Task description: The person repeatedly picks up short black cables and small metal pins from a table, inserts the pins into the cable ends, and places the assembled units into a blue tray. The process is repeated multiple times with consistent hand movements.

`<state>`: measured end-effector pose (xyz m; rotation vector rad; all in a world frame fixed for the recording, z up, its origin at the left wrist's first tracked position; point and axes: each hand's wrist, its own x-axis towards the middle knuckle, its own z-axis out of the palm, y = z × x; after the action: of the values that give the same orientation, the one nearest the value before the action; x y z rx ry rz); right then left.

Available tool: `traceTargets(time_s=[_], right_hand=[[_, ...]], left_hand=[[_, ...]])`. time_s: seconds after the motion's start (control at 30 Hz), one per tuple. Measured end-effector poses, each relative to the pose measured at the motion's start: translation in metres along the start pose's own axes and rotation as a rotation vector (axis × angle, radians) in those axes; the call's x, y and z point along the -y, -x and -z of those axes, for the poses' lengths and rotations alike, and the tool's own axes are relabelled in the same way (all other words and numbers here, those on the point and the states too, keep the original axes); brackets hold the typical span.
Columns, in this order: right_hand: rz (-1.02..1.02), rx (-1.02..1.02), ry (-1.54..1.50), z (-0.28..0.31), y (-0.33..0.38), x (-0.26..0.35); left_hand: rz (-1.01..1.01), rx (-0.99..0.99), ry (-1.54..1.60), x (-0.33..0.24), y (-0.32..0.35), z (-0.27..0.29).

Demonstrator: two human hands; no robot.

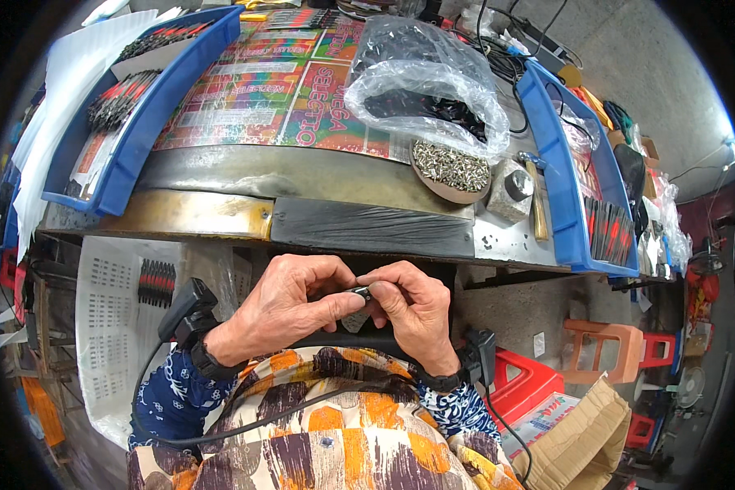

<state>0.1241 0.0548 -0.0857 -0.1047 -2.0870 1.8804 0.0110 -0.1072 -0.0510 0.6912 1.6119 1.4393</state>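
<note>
In front of my lap, just below the table edge, both hands meet over a small dark piece point(359, 291) with a shiny spot. My left hand point(282, 302) pinches it between thumb and fingers. From the other side, my right hand point(416, 314) closes thumb and fingertips on its right end. Most of the piece is covered by the fingers, so its kind cannot be made out. A round bowl point(423, 179) of small silvery metal pieces point(452, 163) stands on the table beyond my right hand, beside an open clear plastic bag point(420, 77) with black parts inside.
Blue trays, one at left point(126, 155) and one at right point(570, 220), hold black-and-red items. A metal block point(511, 200) and a hammer point(539, 204) lie near the right tray. A white crate point(102, 351) stands lower left; a red stool point(531, 380) and cardboard box point(584, 437) lower right.
</note>
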Motion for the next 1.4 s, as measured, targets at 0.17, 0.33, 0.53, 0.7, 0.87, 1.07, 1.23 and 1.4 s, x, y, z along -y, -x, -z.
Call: traceTargets(time_s=[0.17, 0.33, 0.53, 0.7, 0.87, 1.07, 1.23, 1.4], right_hand=[[0.055, 0.015, -0.002, -0.002, 0.001, -0.003], [0.033, 0.022, -0.029, -0.003, 0.004, -0.004], [-0.045, 0.013, -0.094, -0.002, 0.007, -0.003], [0.141, -0.086, 0.054, -0.009, 0.009, -0.007], [0.174, -0.102, 0.053, -0.01, 0.007, -0.009], [0.211, -0.132, 0.114, -0.009, 0.01, -0.006], [0.229, -0.137, 0.124, -0.011, 0.009, -0.004], [0.053, 0.016, 0.008, 0.002, 0.009, 0.003]], left_hand=[[0.05, 0.029, 0.091, 0.001, 0.0, -0.001], [0.092, 0.025, 0.171, 0.006, 0.001, -0.004], [0.075, 0.009, 0.24, 0.012, 0.002, -0.008], [0.064, -0.03, 0.283, 0.019, 0.004, -0.014], [0.071, -0.023, 0.304, 0.021, 0.005, -0.014], [0.019, -0.03, 0.268, 0.024, 0.005, -0.018], [-0.008, -0.042, 0.294, 0.025, 0.004, -0.02], [-0.007, -0.005, 0.316, 0.025, 0.006, -0.018]])
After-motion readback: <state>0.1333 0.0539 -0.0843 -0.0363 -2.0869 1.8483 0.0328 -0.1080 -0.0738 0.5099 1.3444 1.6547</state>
